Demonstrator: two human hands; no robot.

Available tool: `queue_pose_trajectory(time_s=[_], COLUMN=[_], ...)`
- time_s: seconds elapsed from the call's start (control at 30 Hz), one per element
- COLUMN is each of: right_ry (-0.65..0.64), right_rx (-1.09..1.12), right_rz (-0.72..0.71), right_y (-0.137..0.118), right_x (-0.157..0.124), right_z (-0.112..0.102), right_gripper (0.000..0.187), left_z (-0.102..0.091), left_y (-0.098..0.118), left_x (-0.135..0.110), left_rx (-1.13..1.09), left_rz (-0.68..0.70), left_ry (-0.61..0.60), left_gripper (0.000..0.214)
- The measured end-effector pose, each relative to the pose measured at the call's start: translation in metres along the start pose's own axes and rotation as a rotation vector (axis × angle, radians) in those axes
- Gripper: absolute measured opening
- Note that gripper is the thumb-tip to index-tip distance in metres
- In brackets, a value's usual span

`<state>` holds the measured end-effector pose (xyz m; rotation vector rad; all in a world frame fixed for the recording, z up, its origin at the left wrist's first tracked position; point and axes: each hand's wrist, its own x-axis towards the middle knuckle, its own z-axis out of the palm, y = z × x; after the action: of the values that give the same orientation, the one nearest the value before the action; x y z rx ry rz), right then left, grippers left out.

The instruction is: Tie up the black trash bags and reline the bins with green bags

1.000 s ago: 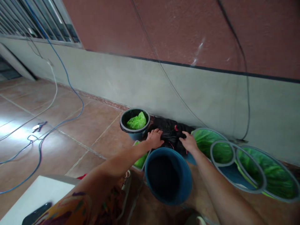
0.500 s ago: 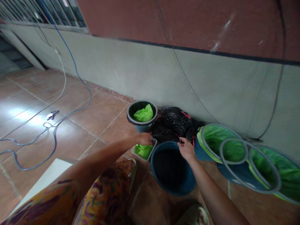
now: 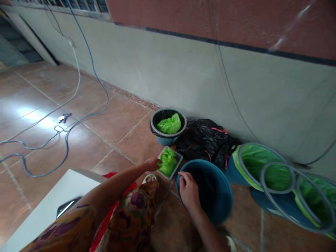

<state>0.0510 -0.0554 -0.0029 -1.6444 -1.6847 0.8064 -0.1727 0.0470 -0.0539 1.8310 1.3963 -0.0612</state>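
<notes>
My left hand touches the near-left edge of a small grey tray that holds a crumpled green plastic bag. My right hand rests on the near-left rim of an empty blue bucket, fingers curled over the rim. Behind the bucket lie black plastic bags with pink ties, against the wall. A dark round bin with another green bag stands left of them.
Several round bins lined with green bags lean along the wall at the right. Blue and white cables trail over the tiled floor at the left. A white table corner with a dark phone is at the bottom left.
Both hands drew back from the black bags toward me. The left hand came to the small tray; the right hand came to the blue bucket's near rim. The view swung left and down.
</notes>
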Motion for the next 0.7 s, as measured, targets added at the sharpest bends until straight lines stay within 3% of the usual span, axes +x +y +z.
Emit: queue_pose_trajectory(time_s=[0.2,0.37,0.47,0.57,0.63,0.7], right_ry=[-0.104,-0.176,-0.119,0.01,0.026,0.016], right_rx=[0.103,0.144,0.132,0.207,0.356,0.5], right_rz=[-0.032,0.022,0.19,0.462,0.645,0.797], right_y=[-0.022,-0.024,-0.02,-0.011,-0.005,0.0], right_x=[-0.021,-0.022,-0.005,0.028,0.053,0.074], right_z=[0.045,0.053,0.056,0.07,0.084,0.096], right_gripper=[0.032,0.032,0.031,0.045,0.046,0.04], left_z=[0.038,0.055,0.052,0.044,0.039,0.036], left_y=[0.0,0.004,0.005,0.009,0.014,0.017], left_x=[0.027,0.052,0.044,0.02,0.004,-0.006], left_rx=[0.222,0.031,-0.163,-0.462,-0.673,-0.844], left_rz=[0.028,-0.031,-0.045,0.012,0.123,0.217], left_ry=[-0.096,0.051,0.199,0.321,0.277,0.156], left_gripper=[0.05,0.039,0.025,0.019,0.016,0.015])
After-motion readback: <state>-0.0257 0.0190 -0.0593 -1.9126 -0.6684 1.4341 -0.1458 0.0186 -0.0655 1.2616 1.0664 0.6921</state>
